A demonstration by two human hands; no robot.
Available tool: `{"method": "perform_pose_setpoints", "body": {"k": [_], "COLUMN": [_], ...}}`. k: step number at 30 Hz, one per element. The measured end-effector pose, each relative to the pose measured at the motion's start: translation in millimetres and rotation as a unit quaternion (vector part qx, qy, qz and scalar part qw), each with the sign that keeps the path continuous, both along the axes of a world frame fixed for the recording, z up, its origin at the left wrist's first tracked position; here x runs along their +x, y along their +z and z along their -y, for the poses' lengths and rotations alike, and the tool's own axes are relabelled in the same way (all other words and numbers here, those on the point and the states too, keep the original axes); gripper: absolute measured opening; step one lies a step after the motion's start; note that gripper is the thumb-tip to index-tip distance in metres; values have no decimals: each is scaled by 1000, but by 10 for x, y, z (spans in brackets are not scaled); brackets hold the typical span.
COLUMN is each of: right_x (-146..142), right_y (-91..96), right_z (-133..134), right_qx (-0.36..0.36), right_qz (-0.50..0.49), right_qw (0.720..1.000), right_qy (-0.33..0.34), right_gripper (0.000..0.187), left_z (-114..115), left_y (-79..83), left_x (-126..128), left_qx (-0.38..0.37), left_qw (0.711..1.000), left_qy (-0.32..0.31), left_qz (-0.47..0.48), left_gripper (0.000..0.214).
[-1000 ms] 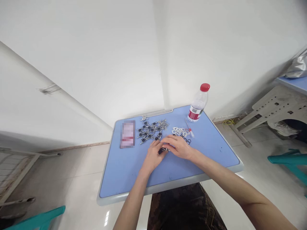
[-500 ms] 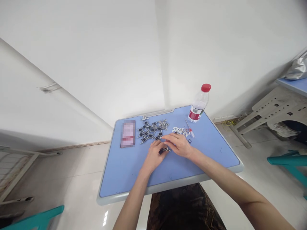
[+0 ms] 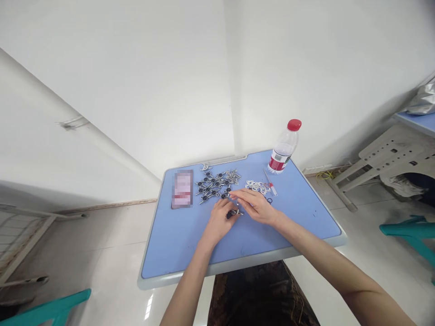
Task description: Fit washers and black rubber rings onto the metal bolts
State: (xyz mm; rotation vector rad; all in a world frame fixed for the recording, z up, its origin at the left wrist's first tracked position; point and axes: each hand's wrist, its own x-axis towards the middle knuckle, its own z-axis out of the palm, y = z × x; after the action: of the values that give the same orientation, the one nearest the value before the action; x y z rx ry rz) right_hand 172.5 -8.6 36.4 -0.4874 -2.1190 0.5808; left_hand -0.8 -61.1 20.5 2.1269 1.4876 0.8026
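Both my hands meet over the middle of a small blue table (image 3: 176, 244). My left hand (image 3: 219, 219) has its fingers curled round a small metal part with a black middle (image 3: 234, 212), held just above the tabletop. My right hand (image 3: 253, 203) lies close against it from the right, its fingers stretched toward the left over the same part; what its fingertips pinch is too small to see. Just beyond my hands lies a heap of several alike metal parts with black discs (image 3: 212, 185) and, to its right, a cluster of white ring-shaped pieces (image 3: 256, 185).
A blurred flat phone-like thing (image 3: 182, 189) lies at the table's far left. A water bottle with a red cap (image 3: 283, 147) stands at the far right corner, a small red-tipped tool (image 3: 271, 183) near it. Teal chairs (image 3: 413, 228) and a white stool (image 3: 384, 156) stand around.
My right hand has slid a little toward the far left, its fingers stretching out over the part. The left hand has stayed almost where it was.
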Motion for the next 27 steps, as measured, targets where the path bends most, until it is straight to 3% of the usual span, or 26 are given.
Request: {"method": "perform_pose_setpoints", "body": {"k": [7,14,20,27], "right_x": [-27,-10,-59,-21], "right_y": [-27,4,-33,-9], "right_z": [-20,-1,-21,18], "right_qx": [34,-18,7,-35], "right_qz": [-3,3,-10,-15], "right_qw": [998,1000,997,999], "right_qy": [-43,10,-74,8], "right_gripper": [23,31,12,30], "left_z": [5,3,12,-1], "left_y": [-2,-1,21,5], "left_x": [1,4,7,2], "left_qx": [-4,-2,-8,-2], "left_qw": [1000,1000,1000,1000], "left_qy": [-3,1,-2,3], "left_qz": [9,3,3,-1], "left_gripper": [8,9,10,9]}}
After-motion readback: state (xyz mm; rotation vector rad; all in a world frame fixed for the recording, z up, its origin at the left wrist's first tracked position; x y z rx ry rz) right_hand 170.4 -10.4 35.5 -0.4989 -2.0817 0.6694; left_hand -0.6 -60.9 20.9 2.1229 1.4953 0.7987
